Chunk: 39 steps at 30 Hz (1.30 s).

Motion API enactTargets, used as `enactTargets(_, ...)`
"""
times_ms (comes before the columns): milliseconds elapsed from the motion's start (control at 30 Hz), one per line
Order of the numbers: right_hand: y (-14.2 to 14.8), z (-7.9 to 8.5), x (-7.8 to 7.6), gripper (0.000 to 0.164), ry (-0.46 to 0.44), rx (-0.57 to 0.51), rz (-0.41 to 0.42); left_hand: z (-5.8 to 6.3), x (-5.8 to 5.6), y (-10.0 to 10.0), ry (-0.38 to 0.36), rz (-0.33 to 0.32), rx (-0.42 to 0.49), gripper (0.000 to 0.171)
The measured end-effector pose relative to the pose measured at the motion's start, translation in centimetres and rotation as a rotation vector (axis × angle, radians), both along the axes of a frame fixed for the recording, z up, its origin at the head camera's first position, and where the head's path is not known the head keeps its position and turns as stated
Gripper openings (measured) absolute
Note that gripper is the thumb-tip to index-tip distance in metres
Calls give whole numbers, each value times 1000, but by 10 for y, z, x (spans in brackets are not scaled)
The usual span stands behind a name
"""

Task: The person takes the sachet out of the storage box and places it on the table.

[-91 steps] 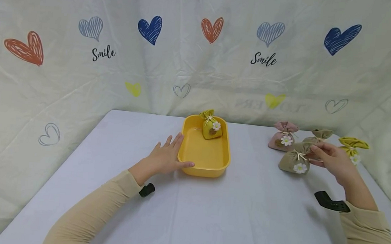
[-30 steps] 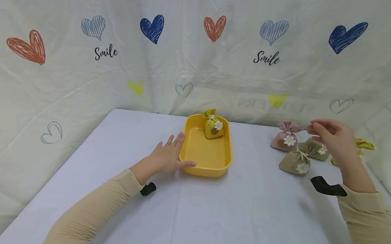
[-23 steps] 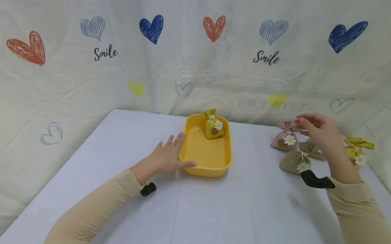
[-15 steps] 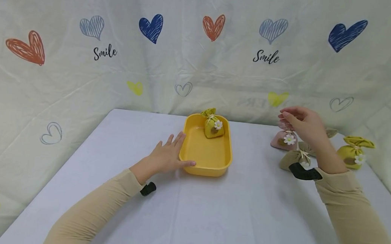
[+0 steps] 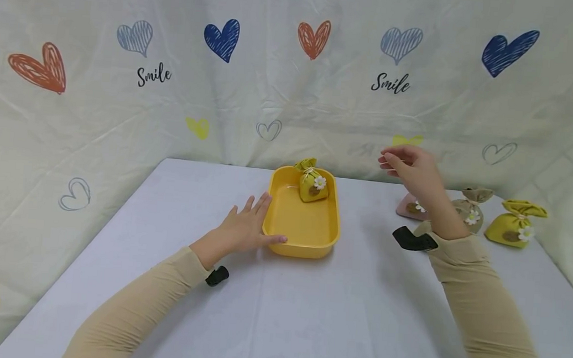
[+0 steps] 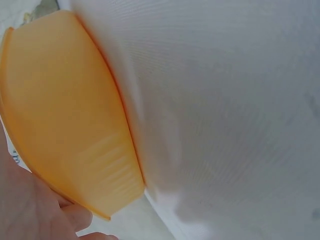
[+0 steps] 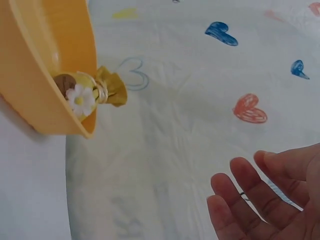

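My left hand rests against the left side of the yellow tray, fingers spread and thumb over the front rim. In the left wrist view its fingertips lie right at the edge of the tray. A mustard-yellow drawstring pouch with a white flower sits at the tray's back right. My right hand hovers with nothing in it, fingers loosely bent, as the right wrist view also shows. Behind its wrist stand a pink pouch, partly hidden, and a grey-green pouch. The nearer grey-green pouch is mostly covered by the forearm.
Another mustard-yellow pouch stands at the far right, near the table's edge. The table has a white cover. A pale curtain printed with hearts hangs right behind it.
My right hand has let go of the front grey-green pouch and moved up and left, past the pink pouch, with nothing held. My left hand and the tray have stayed put.
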State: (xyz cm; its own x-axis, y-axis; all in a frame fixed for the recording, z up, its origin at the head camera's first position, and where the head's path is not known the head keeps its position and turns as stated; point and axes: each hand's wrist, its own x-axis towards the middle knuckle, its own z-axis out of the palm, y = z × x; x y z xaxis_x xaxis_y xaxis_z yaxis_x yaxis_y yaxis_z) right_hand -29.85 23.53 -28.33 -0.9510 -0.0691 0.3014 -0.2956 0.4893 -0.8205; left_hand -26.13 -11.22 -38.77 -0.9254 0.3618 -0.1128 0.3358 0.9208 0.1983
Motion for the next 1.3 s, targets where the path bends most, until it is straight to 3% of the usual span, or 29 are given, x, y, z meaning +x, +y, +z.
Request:
enactTargets(367, -32, -8, -19, 34, -71, -43, 45, 4, 2, 3, 35, -6, -59, 120)
enactTargets(733, -54, -21, -42, 29, -162, 4, 78, 5, 4, 3, 68, -15, -91, 119)
enactTargets(1133, -76, -32, -59, 28, -270, -5, 89, 7, 5, 2, 77, -31, -74, 115)
enactTargets(1300, -84, -38, -63, 26, -275, 1, 104, 7, 5, 3, 66, -27, -68, 113)
